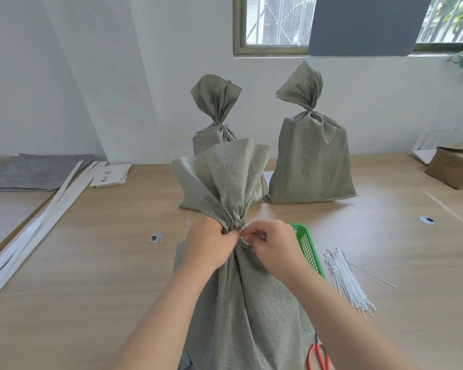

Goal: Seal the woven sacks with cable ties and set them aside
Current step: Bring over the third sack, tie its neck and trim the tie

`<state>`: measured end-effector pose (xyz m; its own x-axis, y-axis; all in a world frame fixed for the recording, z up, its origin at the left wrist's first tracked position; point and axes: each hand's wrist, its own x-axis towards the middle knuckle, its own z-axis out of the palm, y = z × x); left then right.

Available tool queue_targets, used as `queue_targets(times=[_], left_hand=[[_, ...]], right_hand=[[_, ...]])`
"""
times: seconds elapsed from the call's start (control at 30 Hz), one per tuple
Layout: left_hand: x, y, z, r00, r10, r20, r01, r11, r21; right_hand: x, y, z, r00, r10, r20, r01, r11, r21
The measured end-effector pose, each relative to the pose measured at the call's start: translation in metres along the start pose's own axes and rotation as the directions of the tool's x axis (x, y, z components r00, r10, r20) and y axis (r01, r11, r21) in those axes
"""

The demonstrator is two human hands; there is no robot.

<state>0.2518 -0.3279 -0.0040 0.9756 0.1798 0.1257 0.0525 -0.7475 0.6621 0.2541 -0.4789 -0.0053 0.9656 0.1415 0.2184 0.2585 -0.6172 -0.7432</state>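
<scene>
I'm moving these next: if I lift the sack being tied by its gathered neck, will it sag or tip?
Probably floppy: the woven sack creases freely where the left hand grips its neck. The tied sacks behind stand upright unaided, so once set down it likely won't tip.

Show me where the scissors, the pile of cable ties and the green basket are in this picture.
scissors (318, 347): head view, where the red handles meet.
cable ties (349, 283): head view, middle of the white pile.
green basket (308, 248): head view, on its mesh wall.
</scene>
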Motion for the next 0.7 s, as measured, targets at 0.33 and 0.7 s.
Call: queue_targets(times=[0.33, 0.7], left_hand=[[0.005, 0.006, -0.007, 0.984, -0.156, 0.085, 0.166, 0.978, -0.124], [0.007, -0.001, -0.018, 0.888, -0.134, 0.441, 0.323, 0.862, -0.389]], right_hand=[[-0.007, -0.001, 0.009, 0.991, -0.121, 0.063, 0.122, 0.992, -0.019], [-0.002, -0.012, 0.020, 0.999, -0.015, -0.052, 0.011, 0.997, -0.070]])
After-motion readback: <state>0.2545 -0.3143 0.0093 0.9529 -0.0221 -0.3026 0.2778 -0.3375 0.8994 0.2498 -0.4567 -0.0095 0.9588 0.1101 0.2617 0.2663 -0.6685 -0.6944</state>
